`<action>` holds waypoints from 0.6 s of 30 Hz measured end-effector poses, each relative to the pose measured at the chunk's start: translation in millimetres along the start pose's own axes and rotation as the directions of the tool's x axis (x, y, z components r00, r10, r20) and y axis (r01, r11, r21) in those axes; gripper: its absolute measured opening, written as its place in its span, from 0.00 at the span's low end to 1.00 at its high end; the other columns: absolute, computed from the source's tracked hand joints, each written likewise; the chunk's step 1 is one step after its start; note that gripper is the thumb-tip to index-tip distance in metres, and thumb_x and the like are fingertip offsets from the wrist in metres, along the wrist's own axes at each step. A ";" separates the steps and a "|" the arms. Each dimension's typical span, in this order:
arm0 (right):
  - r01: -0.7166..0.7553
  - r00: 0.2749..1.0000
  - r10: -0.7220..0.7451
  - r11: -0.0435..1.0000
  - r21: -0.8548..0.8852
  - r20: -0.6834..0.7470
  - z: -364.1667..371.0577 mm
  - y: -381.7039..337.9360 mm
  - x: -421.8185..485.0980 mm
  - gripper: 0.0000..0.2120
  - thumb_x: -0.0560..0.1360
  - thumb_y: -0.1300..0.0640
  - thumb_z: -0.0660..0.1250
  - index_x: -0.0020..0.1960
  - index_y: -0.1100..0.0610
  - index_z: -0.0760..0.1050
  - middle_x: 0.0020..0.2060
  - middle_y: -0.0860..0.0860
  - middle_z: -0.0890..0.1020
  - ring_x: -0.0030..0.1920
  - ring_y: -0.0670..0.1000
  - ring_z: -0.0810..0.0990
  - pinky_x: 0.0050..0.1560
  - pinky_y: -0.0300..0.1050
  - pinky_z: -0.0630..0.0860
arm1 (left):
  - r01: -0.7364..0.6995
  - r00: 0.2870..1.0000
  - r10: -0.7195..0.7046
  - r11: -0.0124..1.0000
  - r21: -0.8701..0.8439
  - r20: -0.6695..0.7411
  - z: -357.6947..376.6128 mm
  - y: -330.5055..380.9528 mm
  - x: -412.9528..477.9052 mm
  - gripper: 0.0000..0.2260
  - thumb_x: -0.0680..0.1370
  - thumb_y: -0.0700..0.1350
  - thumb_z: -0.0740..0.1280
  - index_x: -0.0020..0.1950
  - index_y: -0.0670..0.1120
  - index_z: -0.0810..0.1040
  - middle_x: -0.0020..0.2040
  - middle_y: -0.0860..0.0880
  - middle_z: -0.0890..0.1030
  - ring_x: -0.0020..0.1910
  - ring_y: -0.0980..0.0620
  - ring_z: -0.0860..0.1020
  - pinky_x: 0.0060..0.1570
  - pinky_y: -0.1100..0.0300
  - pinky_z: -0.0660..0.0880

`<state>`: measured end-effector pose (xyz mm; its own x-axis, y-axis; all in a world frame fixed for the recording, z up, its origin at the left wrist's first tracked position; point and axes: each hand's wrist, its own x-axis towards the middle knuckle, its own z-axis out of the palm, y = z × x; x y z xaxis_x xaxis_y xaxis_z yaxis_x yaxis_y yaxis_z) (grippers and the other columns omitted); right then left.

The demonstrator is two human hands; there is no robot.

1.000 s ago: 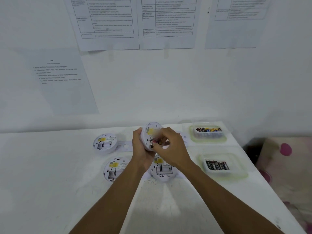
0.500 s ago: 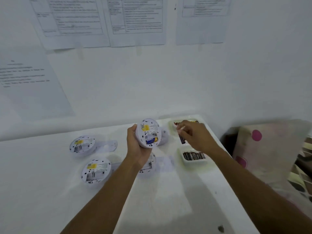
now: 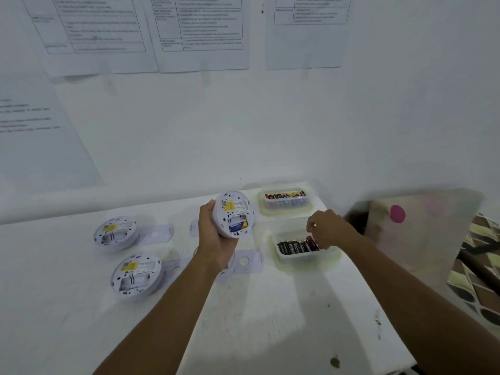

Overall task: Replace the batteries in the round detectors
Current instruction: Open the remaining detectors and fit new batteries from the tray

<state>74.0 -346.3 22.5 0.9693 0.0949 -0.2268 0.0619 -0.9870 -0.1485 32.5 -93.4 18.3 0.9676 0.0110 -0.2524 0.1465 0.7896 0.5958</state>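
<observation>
My left hand (image 3: 213,239) grips a round white detector (image 3: 232,212) above the table, its back turned to me. One blue battery (image 3: 238,226) lies in its open bay, and the slot beside it looks empty. My right hand (image 3: 327,228) reaches into the near clear tub (image 3: 305,262), its curled fingertips pinching a dark red battery (image 3: 311,240) tilted at the right end of the row. A far tub (image 3: 286,209) holds several mixed batteries. Two more detectors (image 3: 116,232) (image 3: 136,276) lie back-up on the left with open bays.
Flat white mounting plates (image 3: 158,232) (image 3: 247,261) lie on the white table (image 3: 270,320) beside the detectors. The table ends just right of the tubs, where a cushion with a pink dot (image 3: 397,213) leans. The wall behind carries printed sheets.
My right hand left the held detector with a battery and travelled right, then down into the near tub. My left hand kept the detector raised. The view swung right.
</observation>
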 end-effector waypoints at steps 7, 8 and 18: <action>0.067 0.992 -0.008 0.881 0.469 -0.126 -11.8 -1.2 -9.7 0.07 0.78 0.60 0.63 0.48 0.56 0.80 0.35 0.54 0.85 0.33 0.51 0.85 0.37 0.44 0.82 | -0.007 1.000 0.007 1.000 -0.001 0.026 0.8 -2.3 0.0 0.24 0.80 0.55 0.56 0.70 0.43 0.73 0.71 0.38 0.73 0.72 0.37 0.68 0.73 0.41 0.62; 0.124 0.986 -0.042 0.832 0.541 -0.162 -15.4 -8.4 -16.4 0.07 0.78 0.59 0.63 0.48 0.56 0.80 0.36 0.53 0.85 0.33 0.50 0.84 0.37 0.44 0.81 | -0.014 0.999 0.014 1.000 -0.001 0.037 1.2 -2.8 0.2 0.25 0.80 0.55 0.57 0.71 0.43 0.73 0.71 0.38 0.73 0.72 0.36 0.68 0.73 0.40 0.62; 0.247 0.959 0.042 0.366 0.897 -0.281 4.6 -108.9 -55.7 0.07 0.77 0.62 0.66 0.49 0.58 0.83 0.43 0.50 0.84 0.39 0.47 0.83 0.35 0.35 0.79 | -0.114 0.989 0.096 0.979 0.170 0.110 16.9 -8.9 -7.6 0.23 0.80 0.61 0.55 0.59 0.45 0.80 0.53 0.43 0.84 0.53 0.44 0.79 0.54 0.50 0.75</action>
<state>12.1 -243.5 46.9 0.9988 0.0133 0.0463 0.0481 -0.2208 -0.9741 27.4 -110.8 27.7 0.9939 0.0191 -0.1082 0.0679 0.6671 0.7418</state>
